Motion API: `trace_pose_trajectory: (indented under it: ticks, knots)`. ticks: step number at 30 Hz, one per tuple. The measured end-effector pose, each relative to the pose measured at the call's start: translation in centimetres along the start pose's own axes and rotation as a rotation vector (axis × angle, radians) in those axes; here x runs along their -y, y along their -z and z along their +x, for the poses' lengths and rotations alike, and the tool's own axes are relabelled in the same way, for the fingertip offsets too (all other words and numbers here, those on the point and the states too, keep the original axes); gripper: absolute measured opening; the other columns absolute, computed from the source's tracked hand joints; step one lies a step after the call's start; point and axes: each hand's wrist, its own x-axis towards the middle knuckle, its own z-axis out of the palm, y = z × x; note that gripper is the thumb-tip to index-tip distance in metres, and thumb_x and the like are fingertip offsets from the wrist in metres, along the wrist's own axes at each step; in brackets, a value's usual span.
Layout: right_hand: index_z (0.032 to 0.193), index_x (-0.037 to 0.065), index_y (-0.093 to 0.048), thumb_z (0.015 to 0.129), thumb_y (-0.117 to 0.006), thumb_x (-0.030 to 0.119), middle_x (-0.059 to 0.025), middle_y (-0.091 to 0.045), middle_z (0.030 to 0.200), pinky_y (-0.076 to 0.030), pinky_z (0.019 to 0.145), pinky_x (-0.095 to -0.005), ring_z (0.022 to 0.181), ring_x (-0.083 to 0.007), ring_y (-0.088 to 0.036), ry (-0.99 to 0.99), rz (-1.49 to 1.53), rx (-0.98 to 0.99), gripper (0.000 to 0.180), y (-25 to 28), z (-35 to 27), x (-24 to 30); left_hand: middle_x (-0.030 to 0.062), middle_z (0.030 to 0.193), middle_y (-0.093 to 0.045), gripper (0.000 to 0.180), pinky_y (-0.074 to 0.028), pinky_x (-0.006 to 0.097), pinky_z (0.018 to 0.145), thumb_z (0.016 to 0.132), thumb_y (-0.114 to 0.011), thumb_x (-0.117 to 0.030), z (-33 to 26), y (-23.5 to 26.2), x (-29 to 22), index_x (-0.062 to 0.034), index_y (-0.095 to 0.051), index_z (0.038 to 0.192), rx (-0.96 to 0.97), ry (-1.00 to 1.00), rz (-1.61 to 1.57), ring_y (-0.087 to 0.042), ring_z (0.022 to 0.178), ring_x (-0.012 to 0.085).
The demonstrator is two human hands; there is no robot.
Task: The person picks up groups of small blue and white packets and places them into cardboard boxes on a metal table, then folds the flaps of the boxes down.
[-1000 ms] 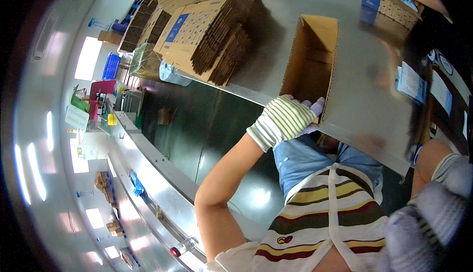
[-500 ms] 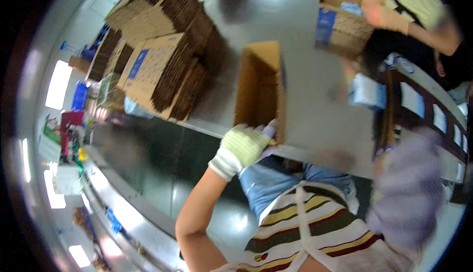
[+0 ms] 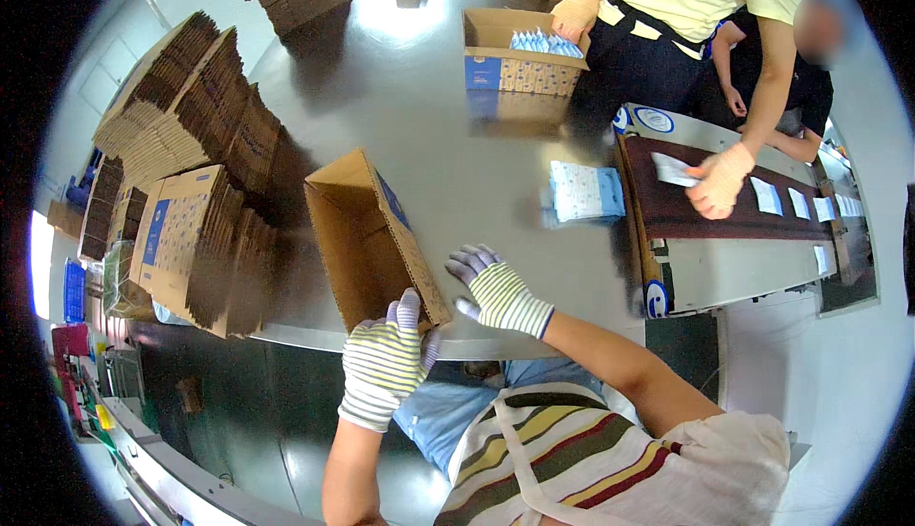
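An open cardboard box [image 3: 355, 231] lies on the metal table near its front edge, its inside showing and bare. My left hand [image 3: 386, 359], in a striped knitted glove with lilac fingertips, is closed on the near edge of this box. My right hand [image 3: 498, 290], gloved alike, hovers just right of the box over the tabletop. Its fingers are spread, with nothing in them. Farther right, a stack of white and blue packets [image 3: 583, 191] lies on the table, apart from my right hand.
Stacked flattened cartons [image 3: 191, 240] stand at the left. A co-worker's gloved hand [image 3: 720, 181] holds a packet above the dark conveyor belt [image 3: 724, 216], where several packets lie. The other gloved hand [image 3: 576, 13] touches a carton [image 3: 529, 73] partly filled with packets.
My right hand, blurred at the right before, has come left beside the box. My left hand still grips the box edge. The view has swung right. A co-worker's hand is now above the belt.
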Motion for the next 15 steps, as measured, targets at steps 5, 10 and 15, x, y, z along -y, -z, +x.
trace_pose_trajectory:
  ticks: [5,10,15]
  knots:
    - [0.135,-0.01,-0.024,0.074,-0.061,0.054,-0.0285,-0.035,0.136,-0.02,0.112,-0.0451,0.13,-0.0392,-0.033,0.062,0.11,0.081,0.096,0.5,-0.5,3.1,0.0095,0.071,-0.06,0.056,-0.046,0.035,0.051,0.08,-0.064,-0.024,0.0,0.1,0.1,0.005,-0.044,0.123,-0.001,-0.045,-0.018,-0.059,0.054,0.023]
    - [0.136,-0.008,-0.024,0.073,-0.062,0.055,-0.0269,-0.034,0.138,-0.02,0.113,-0.0437,0.131,-0.0373,-0.032,-0.053,0.155,-0.029,0.098,-1.4,-0.3,4.5,0.0074,0.065,-0.058,0.053,-0.044,0.034,0.05,0.08,-0.064,-0.024,0.1,-0.8,-0.1,0.0047,-0.047,0.121,-0.062,-0.023,-0.034,-0.057,0.051,0.0215]
    - [0.135,-0.004,-0.028,0.073,-0.065,0.05,-0.0248,-0.039,0.133,-0.024,0.11,-0.0464,0.125,-0.0381,-0.037,-0.023,0.176,-0.107,0.09,-2.1,-0.3,4.1,0.0056,0.061,-0.057,0.052,-0.044,0.034,0.049,0.078,-0.067,-0.027,0.1,-0.9,-0.7,0.0019,-0.052,0.118,-0.121,0.043,0.03,-0.054,0.048,0.0218]
